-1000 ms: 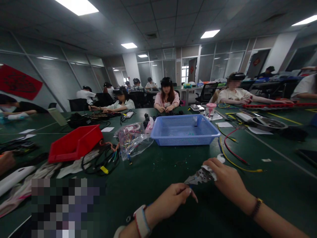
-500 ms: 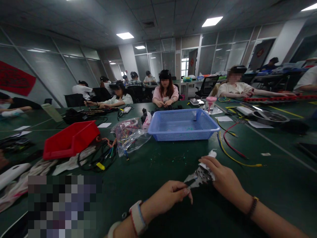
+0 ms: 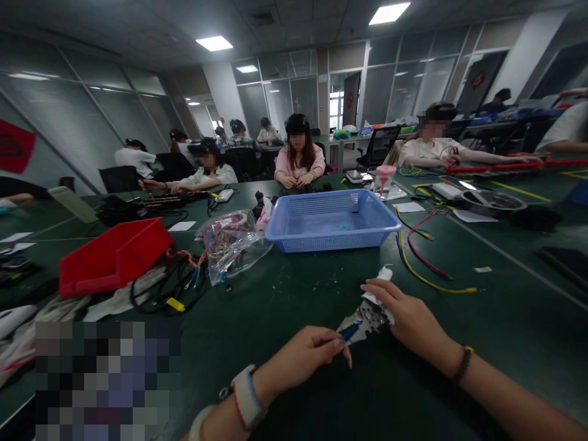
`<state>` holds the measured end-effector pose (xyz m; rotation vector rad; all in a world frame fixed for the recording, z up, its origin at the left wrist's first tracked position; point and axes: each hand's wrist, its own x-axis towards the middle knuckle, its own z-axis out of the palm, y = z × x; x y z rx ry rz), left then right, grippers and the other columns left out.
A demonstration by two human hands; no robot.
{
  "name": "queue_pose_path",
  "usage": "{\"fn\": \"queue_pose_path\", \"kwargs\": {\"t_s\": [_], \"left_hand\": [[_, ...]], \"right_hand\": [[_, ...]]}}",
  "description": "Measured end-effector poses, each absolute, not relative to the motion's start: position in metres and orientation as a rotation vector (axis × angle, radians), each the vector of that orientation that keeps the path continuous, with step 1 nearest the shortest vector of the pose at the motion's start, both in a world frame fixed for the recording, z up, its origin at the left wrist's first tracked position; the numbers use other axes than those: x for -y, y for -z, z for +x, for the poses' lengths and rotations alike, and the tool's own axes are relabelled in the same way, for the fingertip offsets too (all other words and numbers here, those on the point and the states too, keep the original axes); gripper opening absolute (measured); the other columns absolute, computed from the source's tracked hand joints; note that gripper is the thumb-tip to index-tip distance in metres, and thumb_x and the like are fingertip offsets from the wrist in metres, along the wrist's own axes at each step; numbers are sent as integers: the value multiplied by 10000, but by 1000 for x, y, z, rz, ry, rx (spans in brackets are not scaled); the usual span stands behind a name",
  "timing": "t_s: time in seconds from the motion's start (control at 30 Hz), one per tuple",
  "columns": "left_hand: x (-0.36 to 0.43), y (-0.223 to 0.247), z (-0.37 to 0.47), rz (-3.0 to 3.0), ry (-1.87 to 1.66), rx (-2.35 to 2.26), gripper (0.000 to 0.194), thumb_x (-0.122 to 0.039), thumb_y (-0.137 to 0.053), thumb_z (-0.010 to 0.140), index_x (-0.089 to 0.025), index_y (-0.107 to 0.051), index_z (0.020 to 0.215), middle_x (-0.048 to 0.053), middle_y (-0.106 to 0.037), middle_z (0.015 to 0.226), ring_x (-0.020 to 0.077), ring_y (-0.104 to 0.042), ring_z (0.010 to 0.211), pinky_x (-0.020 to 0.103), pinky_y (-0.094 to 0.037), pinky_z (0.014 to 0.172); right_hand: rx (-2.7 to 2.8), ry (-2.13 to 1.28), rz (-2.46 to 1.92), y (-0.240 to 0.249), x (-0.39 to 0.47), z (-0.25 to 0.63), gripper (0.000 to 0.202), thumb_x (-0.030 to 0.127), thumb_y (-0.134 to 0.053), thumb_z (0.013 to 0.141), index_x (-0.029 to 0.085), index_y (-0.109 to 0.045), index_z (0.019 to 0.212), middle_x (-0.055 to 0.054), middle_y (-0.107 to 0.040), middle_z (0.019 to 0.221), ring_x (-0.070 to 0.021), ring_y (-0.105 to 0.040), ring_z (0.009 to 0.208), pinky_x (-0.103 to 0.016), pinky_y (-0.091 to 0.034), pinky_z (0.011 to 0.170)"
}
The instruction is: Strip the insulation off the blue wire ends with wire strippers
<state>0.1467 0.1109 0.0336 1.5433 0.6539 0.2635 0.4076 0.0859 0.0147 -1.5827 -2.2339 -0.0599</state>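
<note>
My right hand [image 3: 404, 312] is closed around the white-wrapped handles of a wire stripper [image 3: 371, 317]. The tool's grey metal jaws, with round holes in the plate, point left toward my other hand. At the jaws, my left hand [image 3: 321, 347] pinches between thumb and fingers a short blue piece [image 3: 351, 331] that looks like a wire end. It lies against the jaw edge; whether the jaws grip it, I cannot tell. Small green and pale scraps [image 3: 316, 288] are scattered on the dark green table [image 3: 294, 306] beyond my hands.
Past the scraps stands a blue perforated basket [image 3: 331, 243]. To its left are a clear bag of wires [image 3: 229, 245], a red bin [image 3: 114, 257] and black cables [image 3: 156, 300]. Yellow, blue and red wires [image 3: 427, 278] lie at right. Several people sit across the table.
The view has shifted slightly, so the table items sit further left and higher. The blue piece at the jaws shows more plainly now. Both hands keep their holds.
</note>
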Motion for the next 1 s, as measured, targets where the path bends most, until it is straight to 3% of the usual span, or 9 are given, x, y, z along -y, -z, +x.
{"fn": "queue_pose_path", "kwargs": {"t_s": [0.33,0.8,1.0], "left_hand": [[-111,-36,148,1541,-265,-641,442,-509,-461,916,-135,-697,924,-38,-394,655,98,-331,601,218,-242,570],[-110,-39,148,1581,-235,-660,452,-512,-451,919,-138,-704,937,-39,-388,650,102,-326,607,223,-244,577],[-110,-36,148,1586,-229,-698,479,-542,-453,907,-137,-705,950,-39,-391,649,102,-302,596,222,-243,572]], "right_hand": [[2234,69,-1588,-19,-85,410,557,27,-473,736,235,-490,1253,-83,-550,1310,-183,-666,897,-370,-556,792],[2270,229,-1667,-19,-87,410,312,92,-509,806,212,-543,1092,-78,-598,1142,-153,-631,714,-281,-482,628],[2252,232,-1645,-19,-86,410,408,51,-485,762,220,-540,1130,-83,-594,1177,-158,-636,752,-278,-480,643]]}}
